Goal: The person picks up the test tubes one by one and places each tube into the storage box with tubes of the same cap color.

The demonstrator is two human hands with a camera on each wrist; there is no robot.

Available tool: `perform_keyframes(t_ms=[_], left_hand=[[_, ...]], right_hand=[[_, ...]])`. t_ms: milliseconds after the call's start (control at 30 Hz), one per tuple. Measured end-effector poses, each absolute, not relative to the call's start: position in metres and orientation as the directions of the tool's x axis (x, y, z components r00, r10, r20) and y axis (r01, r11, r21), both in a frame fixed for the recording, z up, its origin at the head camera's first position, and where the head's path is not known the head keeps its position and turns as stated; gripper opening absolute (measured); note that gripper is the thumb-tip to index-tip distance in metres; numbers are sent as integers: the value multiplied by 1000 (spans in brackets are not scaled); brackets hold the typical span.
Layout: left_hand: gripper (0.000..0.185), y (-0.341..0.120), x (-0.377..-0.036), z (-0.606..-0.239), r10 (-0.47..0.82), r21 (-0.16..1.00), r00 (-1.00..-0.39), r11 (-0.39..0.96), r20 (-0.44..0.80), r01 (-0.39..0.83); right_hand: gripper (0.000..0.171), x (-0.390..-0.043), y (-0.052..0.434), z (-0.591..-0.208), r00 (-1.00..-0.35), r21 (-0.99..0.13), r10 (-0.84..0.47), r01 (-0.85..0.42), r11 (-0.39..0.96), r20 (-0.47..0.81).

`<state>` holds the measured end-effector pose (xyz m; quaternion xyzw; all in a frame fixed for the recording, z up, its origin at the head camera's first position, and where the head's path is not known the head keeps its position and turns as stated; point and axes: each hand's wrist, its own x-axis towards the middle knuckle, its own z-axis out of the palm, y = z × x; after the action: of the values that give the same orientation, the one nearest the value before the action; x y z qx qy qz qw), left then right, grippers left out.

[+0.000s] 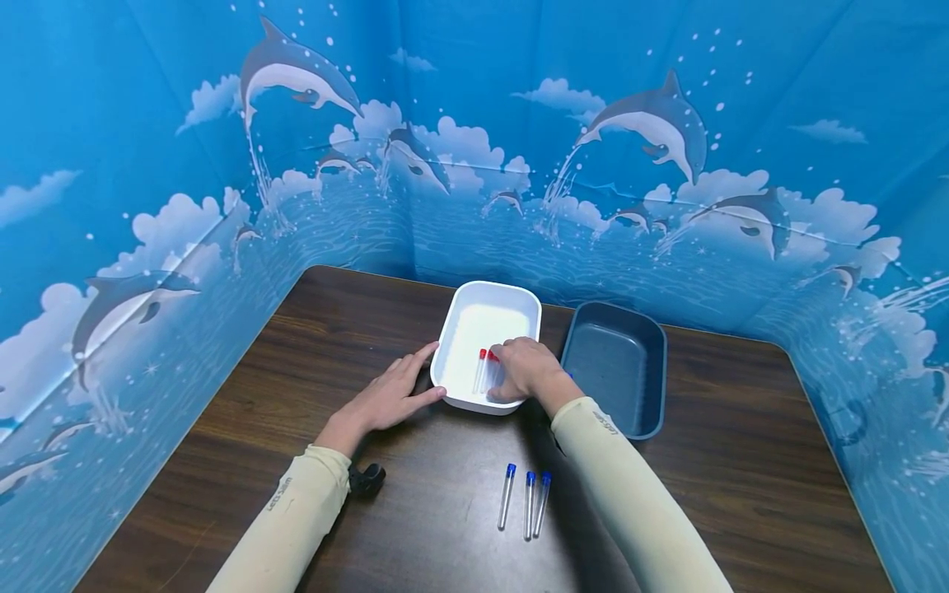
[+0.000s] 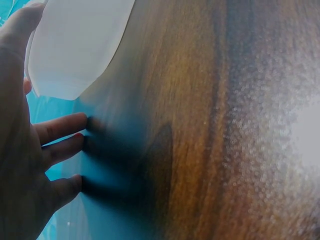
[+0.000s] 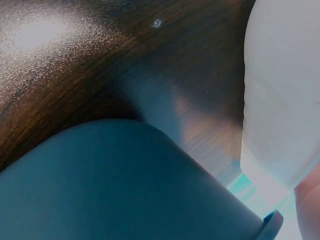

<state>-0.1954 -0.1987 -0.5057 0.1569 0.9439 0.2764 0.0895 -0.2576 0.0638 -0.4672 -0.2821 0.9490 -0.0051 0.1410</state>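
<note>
Hands work at the white tray [image 1: 519,298] in the table's [image 1: 741,461] middle. Right hand [image 1: 525,368] reaches over the near rim into the tray, fingers curled down at two red-capped tubes [image 1: 483,371] lying on the tray floor; if it pinches one, I cannot tell. Left hand [image 1: 393,397] lies flat at 9 o'clock, straight fingers touching the tray's wall. Blue tray [image 1: 652,362] stands just beside at 3 o'clock. Three blue-capped tubes [image 1: 525,502] lie at 6 o'clock, with open wood around them.
</note>
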Motion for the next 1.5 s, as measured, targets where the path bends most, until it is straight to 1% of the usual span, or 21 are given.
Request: perform_keyframes(t_ms=[333,667,1500], left_hand=[[87,-198,-196,-506,347,552,-935,796,-78,249],[89,-199,-196,-506,347,546,-935,799,-78,251],[89,-199,-194,-505,348,559,-934,792,-85,244]], right_hand=[[82,-260,62,-469,-791,-72,-544,-547,834,-279],[85,-259,61,-468,-795,-79,-530,-533,843,-294],[86,-256,60,-467,-799,-69,-530,-534,843,-283]])
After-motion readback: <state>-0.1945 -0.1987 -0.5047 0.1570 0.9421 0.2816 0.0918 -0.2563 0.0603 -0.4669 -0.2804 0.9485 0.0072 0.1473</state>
